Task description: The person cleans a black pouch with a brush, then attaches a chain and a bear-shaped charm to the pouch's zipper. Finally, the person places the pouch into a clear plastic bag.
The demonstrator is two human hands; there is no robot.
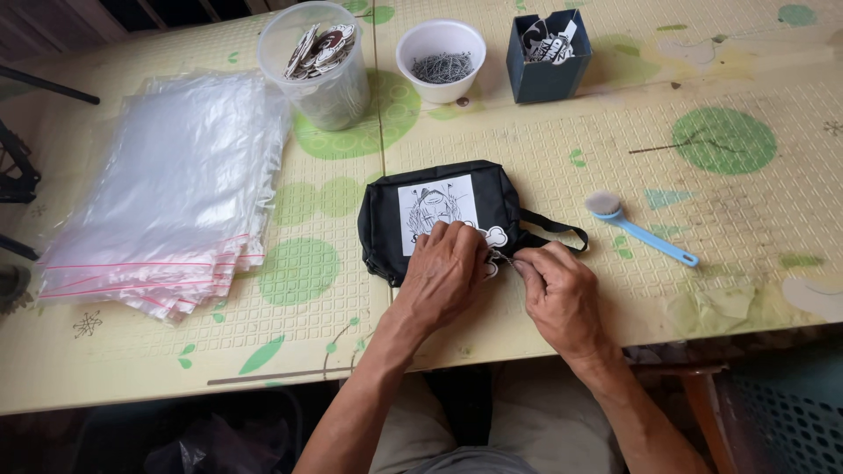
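Note:
A small black pouch (386, 211) with a white printed picture panel and a black strap lies on the table in front of me. My left hand (443, 272) rests on its lower right corner, fingers pinching a white bone-shaped charm (494, 235). Touching it from the right, my right hand (562, 294) pinches a small metal piece at the same spot, by the pouch's zipper end. The charm's lower part is hidden by my fingers.
A stack of clear zip bags (167, 193) lies at the left. At the back stand a clear tub of charms (320, 61), a white bowl of metal chains (441, 57) and a dark blue box (546, 53). A blue-handled brush (637, 230) lies to the right.

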